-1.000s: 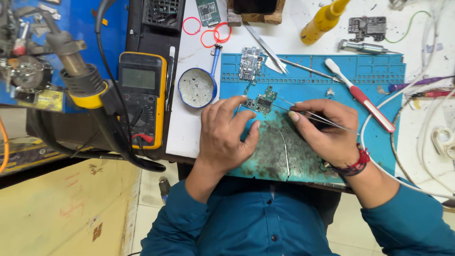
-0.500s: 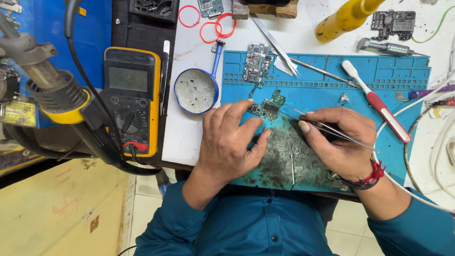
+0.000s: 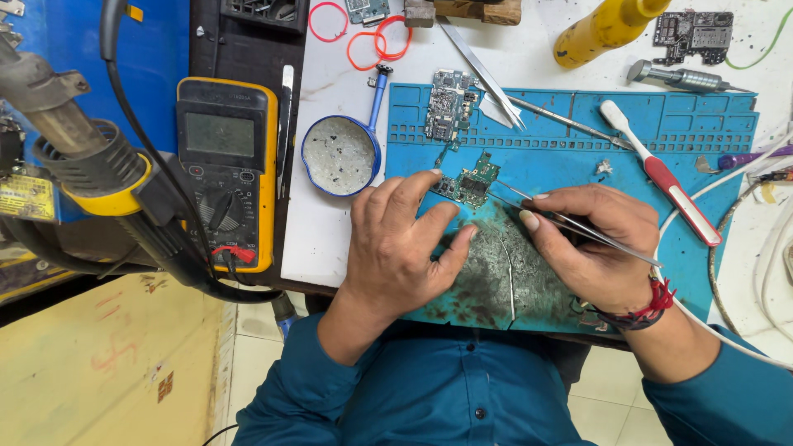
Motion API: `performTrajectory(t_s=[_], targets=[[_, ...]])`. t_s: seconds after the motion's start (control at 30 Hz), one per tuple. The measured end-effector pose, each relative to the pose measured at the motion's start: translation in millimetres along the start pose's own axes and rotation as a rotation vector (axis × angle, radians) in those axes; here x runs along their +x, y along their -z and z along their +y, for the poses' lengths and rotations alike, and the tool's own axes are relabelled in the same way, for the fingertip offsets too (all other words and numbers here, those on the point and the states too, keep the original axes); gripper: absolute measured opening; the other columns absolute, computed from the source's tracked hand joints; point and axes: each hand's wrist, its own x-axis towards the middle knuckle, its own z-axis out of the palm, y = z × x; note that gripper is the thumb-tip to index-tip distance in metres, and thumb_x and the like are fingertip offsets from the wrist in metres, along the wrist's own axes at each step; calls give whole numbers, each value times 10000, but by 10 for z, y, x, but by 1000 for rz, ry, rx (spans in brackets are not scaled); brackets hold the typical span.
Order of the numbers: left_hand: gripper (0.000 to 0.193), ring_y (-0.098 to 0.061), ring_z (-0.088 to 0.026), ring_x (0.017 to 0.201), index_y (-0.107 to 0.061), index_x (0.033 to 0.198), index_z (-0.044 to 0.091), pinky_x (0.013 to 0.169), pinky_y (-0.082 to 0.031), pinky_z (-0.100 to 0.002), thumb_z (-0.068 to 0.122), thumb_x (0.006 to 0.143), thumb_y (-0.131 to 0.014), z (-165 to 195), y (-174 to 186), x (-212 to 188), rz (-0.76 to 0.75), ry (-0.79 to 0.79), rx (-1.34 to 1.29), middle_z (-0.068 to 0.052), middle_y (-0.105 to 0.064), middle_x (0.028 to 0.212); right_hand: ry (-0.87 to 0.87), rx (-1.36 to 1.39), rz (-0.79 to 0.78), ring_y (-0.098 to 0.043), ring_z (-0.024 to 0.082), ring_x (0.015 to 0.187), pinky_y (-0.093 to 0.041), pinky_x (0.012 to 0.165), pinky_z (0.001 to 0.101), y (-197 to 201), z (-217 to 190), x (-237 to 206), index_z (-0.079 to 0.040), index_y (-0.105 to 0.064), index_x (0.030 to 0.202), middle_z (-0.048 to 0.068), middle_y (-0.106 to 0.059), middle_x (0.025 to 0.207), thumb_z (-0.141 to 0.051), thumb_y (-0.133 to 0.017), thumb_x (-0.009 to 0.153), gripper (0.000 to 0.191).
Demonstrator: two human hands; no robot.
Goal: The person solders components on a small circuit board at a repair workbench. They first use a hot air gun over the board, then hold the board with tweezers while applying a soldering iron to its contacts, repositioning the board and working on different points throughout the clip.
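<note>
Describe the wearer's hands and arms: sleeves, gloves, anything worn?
Both hands bare, no gloves. Left hand has no ring or band in view. Right hand has a red and black thread band on the wrist. Teal long sleeves, pushed up the forearms, of a buttoned shirt.

Electronics repair workshop, small bench setup. Evidence: blue silicone repair mat point(image 3: 702, 124) with scorched patch, yellow-cased digital multimeter point(image 3: 221, 169), hot-air rework handle with yellow collar point(image 3: 87, 161), bare green phone circuit boards point(image 3: 448, 103), loose metal tweezers point(image 3: 479, 70), round blue tin of flux residue point(image 3: 339, 155), red-handled screwdriver point(image 3: 669, 186).
</note>
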Motion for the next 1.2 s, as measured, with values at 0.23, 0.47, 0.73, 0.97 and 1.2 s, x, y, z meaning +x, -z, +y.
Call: performTrajectory(t_s=[0.23,0.47,0.73,0.97,1.2], targets=[[285,-516,-290,1216,-730,1056,110,1043,-392,-448,313,884,-832,-1,-2,-25,2,-2,3,-109,-585,1334,3,-11,-8,-698,128,729,-530,651,219,-8,-7,-15,16,-728,1055,116,-749,978,10,-815,891,186],[284,-520,-285,1209,-733,1048,109,1038,-392,-444,316,883,-835,-10,-13,-24,0,-3,-8,-109,-585,1329,-1,-14,0,-700,127,732,-533,655,218,-10,-6,-14,16,-728,1050,116,-749,980,5,-816,890,183],[280,-516,-287,1207,-737,1047,108,1043,-393,-441,318,887,-831,-7,-6,-30,0,1,-5,-109,-590,1328,-1,-15,10,-704,125,735,-536,662,219,-22,-6,-15,14,-730,1050,113,-752,982,6,-819,896,178],[272,-515,-288,1210,-736,1038,114,1041,-388,-444,325,895,-828,-2,0,-34,-6,5,6,-109,-596,1319,-16,-27,18,-707,126,746,-540,672,221,-26,-10,-24,15,-735,1057,112,-752,987,8,-817,898,179],[271,-512,-287,1221,-731,1037,112,1057,-387,-443,320,896,-831,4,4,-30,0,1,2,-107,-596,1320,-23,-23,27,-705,121,749,-541,678,216,-24,-1,-29,16,-733,1061,113,-752,991,8,-819,905,179]])
